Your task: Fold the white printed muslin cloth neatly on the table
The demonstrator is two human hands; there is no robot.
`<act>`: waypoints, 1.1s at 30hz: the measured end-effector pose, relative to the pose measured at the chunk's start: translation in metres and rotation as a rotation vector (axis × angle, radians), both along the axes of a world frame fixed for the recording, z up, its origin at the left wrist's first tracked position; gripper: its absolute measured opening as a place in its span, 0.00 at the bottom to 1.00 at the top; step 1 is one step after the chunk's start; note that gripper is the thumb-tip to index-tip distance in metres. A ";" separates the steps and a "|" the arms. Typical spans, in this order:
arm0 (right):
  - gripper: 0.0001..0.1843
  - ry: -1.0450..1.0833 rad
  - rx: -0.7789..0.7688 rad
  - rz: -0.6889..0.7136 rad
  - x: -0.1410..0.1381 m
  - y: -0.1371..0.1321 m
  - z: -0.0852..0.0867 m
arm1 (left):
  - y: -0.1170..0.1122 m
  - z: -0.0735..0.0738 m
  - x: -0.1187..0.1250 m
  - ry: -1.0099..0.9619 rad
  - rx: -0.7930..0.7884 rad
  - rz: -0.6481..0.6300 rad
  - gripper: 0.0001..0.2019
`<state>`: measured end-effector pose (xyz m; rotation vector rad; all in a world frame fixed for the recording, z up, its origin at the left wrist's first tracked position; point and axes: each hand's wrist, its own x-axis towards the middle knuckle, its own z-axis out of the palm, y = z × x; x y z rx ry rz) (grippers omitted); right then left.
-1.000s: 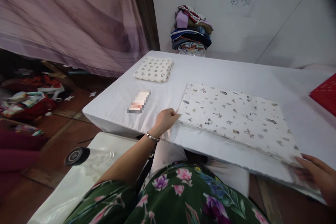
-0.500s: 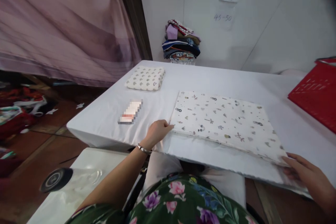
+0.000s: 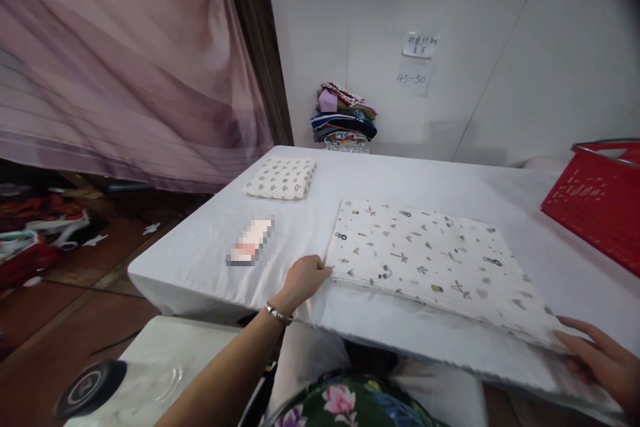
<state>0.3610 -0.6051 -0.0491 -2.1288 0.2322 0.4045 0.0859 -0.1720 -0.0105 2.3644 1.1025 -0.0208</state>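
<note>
While left hand [image 3: 301, 278] fingers pinch one near corner of the printed cloth [image 3: 430, 260], right hand [image 3: 597, 360] touches the other, grip indeterminate. Judged: folding underway; next needs both corners lifted evenly.

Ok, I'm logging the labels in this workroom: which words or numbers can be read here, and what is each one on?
"45-50": handwritten on the pale sheet on the wall.
White note above it: handwriting too blurred to read.
Pixelated item: blurred out, nothing readable.
Printed cloth: small motifs only, no lettering.
Red basket: no text visible.
</note>
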 end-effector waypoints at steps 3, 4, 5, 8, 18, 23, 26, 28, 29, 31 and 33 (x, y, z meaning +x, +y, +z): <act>0.28 -0.004 -0.030 0.035 -0.001 0.005 0.004 | 0.001 0.001 -0.003 -0.004 0.017 -0.021 0.12; 0.29 0.004 -0.032 0.048 -0.003 0.009 0.008 | 0.001 0.000 -0.004 -0.008 0.034 -0.026 0.13; 0.30 0.011 -0.030 0.062 -0.005 0.013 0.012 | 0.000 0.000 -0.004 -0.010 0.059 -0.026 0.13; 0.35 0.031 -0.026 0.084 -0.010 0.021 0.020 | -0.004 0.000 -0.002 0.004 0.133 -0.032 0.12; 0.35 -0.056 0.038 0.141 -0.013 0.018 0.007 | 0.002 0.002 0.009 0.116 0.106 -0.112 0.12; 0.35 -0.083 0.025 0.167 -0.015 0.022 0.010 | 0.001 0.002 0.008 0.054 0.101 -0.098 0.11; 0.35 -0.114 0.017 0.178 -0.013 0.018 0.005 | 0.006 -0.002 0.007 0.001 0.002 -0.055 0.12; 0.34 -0.172 -0.032 0.199 -0.012 0.014 -0.001 | 0.011 -0.007 0.006 -0.066 -0.054 -0.030 0.12; 0.33 -0.209 -0.083 0.216 -0.011 0.012 -0.003 | 0.013 -0.010 0.006 -0.097 -0.067 -0.018 0.12; 0.31 -0.278 -0.219 0.258 -0.010 0.010 -0.007 | 0.016 -0.016 0.005 -0.136 -0.071 -0.011 0.11; 0.30 -0.306 -0.351 0.307 -0.009 0.009 -0.007 | 0.017 -0.020 0.003 -0.137 -0.060 -0.026 0.12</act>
